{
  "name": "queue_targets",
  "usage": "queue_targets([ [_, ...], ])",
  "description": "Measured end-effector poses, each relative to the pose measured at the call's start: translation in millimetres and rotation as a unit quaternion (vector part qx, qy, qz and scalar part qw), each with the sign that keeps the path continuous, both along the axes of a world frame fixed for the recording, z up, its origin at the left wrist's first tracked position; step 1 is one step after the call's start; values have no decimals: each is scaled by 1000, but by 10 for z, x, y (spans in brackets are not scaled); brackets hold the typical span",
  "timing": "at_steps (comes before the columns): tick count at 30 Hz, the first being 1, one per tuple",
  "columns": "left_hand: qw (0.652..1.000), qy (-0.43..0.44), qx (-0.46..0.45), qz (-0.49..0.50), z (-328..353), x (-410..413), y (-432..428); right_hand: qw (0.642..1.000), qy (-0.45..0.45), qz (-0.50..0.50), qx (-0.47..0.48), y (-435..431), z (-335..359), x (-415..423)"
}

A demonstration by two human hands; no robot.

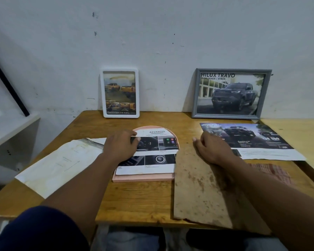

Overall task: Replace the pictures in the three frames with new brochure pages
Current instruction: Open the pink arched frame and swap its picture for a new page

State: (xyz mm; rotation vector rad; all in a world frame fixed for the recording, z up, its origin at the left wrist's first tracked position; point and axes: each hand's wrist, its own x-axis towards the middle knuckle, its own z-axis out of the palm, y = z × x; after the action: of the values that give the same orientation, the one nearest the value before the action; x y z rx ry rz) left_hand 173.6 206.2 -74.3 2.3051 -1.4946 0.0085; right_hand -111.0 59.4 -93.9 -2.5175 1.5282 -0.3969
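A pink arch-shaped frame [143, 177] lies flat on the wooden table [134, 201] in the middle. A cut brochure page [158, 151] with car interior pictures lies on it. My left hand [121, 145] presses flat on the left part of that page. My right hand [212, 149] rests on a stained brown backing board [198, 187] that lies right of the pink frame, fingers curled at its top edge. A white frame [120, 93] and a grey frame [230, 93] stand against the wall, each with a truck picture.
A torn brochure page [257, 142] with a dark truck lies at the right. A white sheet of paper [62, 163] lies at the left, over the table's edge. A white shelf [13, 129] stands left. A second lighter table [297, 134] adjoins at the right.
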Motion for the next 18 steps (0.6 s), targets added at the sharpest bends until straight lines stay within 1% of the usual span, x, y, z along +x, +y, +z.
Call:
queue_targets([
  [2,999,7,24,-29,-20,-38,23,1000,-23,1,-19,21,-33,-93],
  [5,998,-10,46,-48,-86,-71,53,999,-26,-2,-41,1,15,-262],
  [8,996,-46,68,-46,-153,-105,88,998,7,-6,-55,14,71,-426],
  [10,995,-58,71,-44,-173,-152,107,996,39,-6,-83,104,99,-465],
  [12,994,-60,76,-45,-159,-239,120,996,29,36,-73,277,146,-401],
  [14,993,-68,89,-47,-141,-340,116,994,14,105,-23,494,171,-291],
  [16,991,-71,108,-48,-158,-416,96,987,38,154,5,639,114,-212],
  [18,989,-60,128,-51,-205,-442,87,984,50,173,11,694,32,-239],
])
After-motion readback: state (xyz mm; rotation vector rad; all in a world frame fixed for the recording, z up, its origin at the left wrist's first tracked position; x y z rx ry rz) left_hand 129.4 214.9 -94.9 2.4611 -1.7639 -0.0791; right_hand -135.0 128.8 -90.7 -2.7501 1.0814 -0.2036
